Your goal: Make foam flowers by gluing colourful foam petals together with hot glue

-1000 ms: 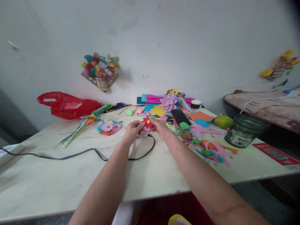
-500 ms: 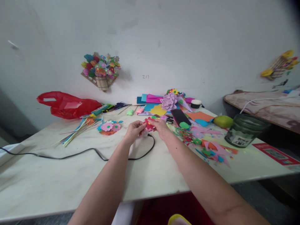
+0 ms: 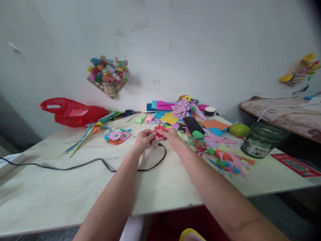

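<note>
1. Grey-white wall point(image 3: 213, 43) rises at 12 o'clock, on a dial centred on the red flower shape point(image 3: 159, 128) with 12 pointing away from the person.
2. White desk point(image 3: 62, 190) spreads beneath the work, its near edge at 6 o'clock.
3. Red plastic bag point(image 3: 72, 113) lies crumpled at 10 o'clock, near the wall.
4. Wall bouquet point(image 3: 107, 75) of many-coloured flowers hangs between 10 and 11 o'clock.
5. Dark green jar point(image 3: 262, 140) stands upright at 3 o'clock, with a green fruit point(image 3: 239, 130) just beside it, on the side nearer the flower.
6. Left hand point(image 3: 144, 140) pinches the red flower shape from its 9 o'clock side, fingers closed on it.
7. Right hand point(image 3: 173, 136) grips the same piece from 3 o'clock, so both are clamped on it, just above the desk.
8. Black phone point(image 3: 192, 124) lies flat between 2 and 3 o'clock.
9. Lilac flower point(image 3: 180, 108) rests at 1 o'clock among coloured sheets point(image 3: 163, 105).
10. Pink foam flowers point(image 3: 115, 135) sit overlapping at 9 o'clock.
11. Black cable point(image 3: 72, 168) curves from 6 o'clock out to 8; what its end meets under the hands is unclear.
12. Small foam scraps point(image 3: 228, 164) litter the 3-to-4 o'clock stretch.
13. Green packet point(image 3: 139, 120) lies at 11 o'clock.
</note>
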Tool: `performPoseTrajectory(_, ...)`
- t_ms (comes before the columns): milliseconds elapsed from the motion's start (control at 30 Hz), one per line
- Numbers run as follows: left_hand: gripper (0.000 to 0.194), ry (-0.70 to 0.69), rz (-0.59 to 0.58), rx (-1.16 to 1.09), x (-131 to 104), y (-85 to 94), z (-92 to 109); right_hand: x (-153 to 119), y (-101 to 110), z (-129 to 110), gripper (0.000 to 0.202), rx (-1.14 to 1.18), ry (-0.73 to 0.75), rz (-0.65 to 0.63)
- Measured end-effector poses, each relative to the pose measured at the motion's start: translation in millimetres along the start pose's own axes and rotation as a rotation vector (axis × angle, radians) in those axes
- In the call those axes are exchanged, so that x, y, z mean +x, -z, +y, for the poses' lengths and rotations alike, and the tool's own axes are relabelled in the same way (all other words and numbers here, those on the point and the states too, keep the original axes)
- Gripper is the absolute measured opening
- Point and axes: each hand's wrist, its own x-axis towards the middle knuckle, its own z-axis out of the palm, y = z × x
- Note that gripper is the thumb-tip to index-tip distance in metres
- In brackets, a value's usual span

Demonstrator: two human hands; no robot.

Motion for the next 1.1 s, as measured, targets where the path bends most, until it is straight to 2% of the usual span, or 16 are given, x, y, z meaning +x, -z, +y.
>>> performPoseTrajectory(233,0.031,0.008,-0.014,-0.013,-0.1,-0.8,0.3,-1.0,-1.9,-2.0,0.027,-0.028,0.015,0.023)
performPoseTrajectory(467,0.031,-0.010,0.003,-0.084,2.1,3.0,-4.5,-3.1,0.9,-4.1,0.038,0.005,0.017,0.008)
performPoseTrajectory(733,0.031,0.012,-0.018,-0.101,0.8,1.7,-1.6,-0.4,1.2,-1.6,0.030,0.008,-0.005,0.050)
performPoseTrajectory(1000,0.033,-0.007,0.006,-0.088,0.7,1.0,-0.6,-4.7,1.7,-7.5,0.039,0.021,-0.001,0.000)
performPoseTrajectory(1100,0.033,0.001,0.010,-0.080,0.6,1.0,-0.4,-4.0,2.8,-5.5,0.036,0.013,0.011,-0.028)
